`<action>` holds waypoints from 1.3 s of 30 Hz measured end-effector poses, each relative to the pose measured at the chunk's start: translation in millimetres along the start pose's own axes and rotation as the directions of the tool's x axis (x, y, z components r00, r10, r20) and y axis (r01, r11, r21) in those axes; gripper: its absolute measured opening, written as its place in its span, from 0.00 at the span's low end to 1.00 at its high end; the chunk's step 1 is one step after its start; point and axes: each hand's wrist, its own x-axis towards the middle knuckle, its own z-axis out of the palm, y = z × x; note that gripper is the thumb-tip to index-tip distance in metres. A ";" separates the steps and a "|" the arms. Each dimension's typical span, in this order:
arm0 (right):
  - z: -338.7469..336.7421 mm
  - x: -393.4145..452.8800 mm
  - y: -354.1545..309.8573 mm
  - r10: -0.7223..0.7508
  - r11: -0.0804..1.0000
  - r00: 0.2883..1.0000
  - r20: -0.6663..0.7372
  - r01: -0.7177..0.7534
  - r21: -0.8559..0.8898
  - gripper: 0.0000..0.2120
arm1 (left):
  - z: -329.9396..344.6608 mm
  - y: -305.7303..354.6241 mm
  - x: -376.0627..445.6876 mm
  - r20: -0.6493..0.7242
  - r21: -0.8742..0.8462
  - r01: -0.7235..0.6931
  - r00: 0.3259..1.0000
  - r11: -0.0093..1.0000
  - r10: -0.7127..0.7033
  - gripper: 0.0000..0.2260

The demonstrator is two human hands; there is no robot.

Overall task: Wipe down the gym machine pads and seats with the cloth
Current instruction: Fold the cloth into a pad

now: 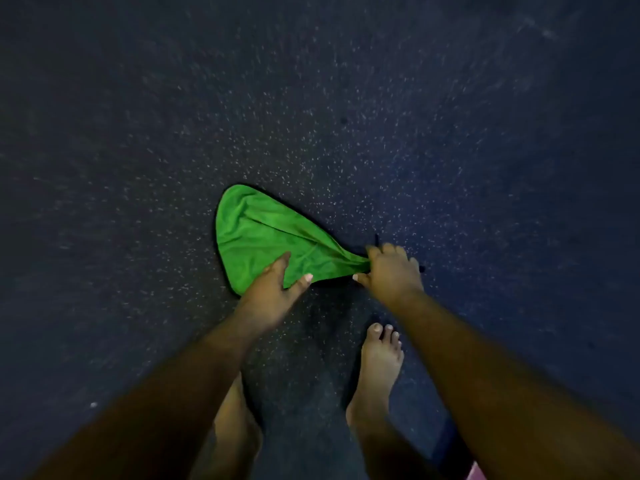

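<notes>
Head view: one gathered corner of the bright green soft microfibre cloth (pixel 263 237) is clenched inside the curled fingers of the right hand (pixel 391 275), the fabric bunched to a narrow neck where it enters the fist. On the near edge of the cloth, the left hand (pixel 273 292) is laid with forefinger and thumb spread and fairly straight — touching or pressing the fabric, nothing being pinched as far as can be seen.

From the fist, the cloth fans out into a wide rounded lobe, so its long axis runs from the right hand away to the left and slightly further from the person; the narrow end points at the right hand, the broad end away from it. It is spread over the dark speckled rubber gym floor (pixel 450 133), though whether it lies fully flat or is partly lifted cannot be told.

Nearer the person than the cloth, two bare feet (pixel 379 355) are planted on the floor.

No machine pad or seat is in sight, so wiping is judged not yet begun. To do this pick-up well, the loose lobe would best be gathered by the left hand — folded into a flat pad, not dragged.
</notes>
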 end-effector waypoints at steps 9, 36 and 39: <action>-15.9 -41.1 -22.1 -0.265 0.890 0.936 -0.229 0.329 0.314 0.10 | -26.4 40.1 -21.8 -0.016 0.516 -0.241 0.957 0.822 0.290 0.36; -485.1 -579.3 -143.6 0.014 0.652 0.696 -0.718 0.538 0.534 0.08 | -364.3 423.6 -650.1 -0.398 -0.155 -0.795 0.593 0.586 0.700 0.12; -530.6 -588.7 -149.4 0.103 0.622 0.640 -0.762 0.556 0.551 0.04 | -398.1 439.5 -637.3 -0.445 0.101 -0.720 0.585 0.687 0.678 0.12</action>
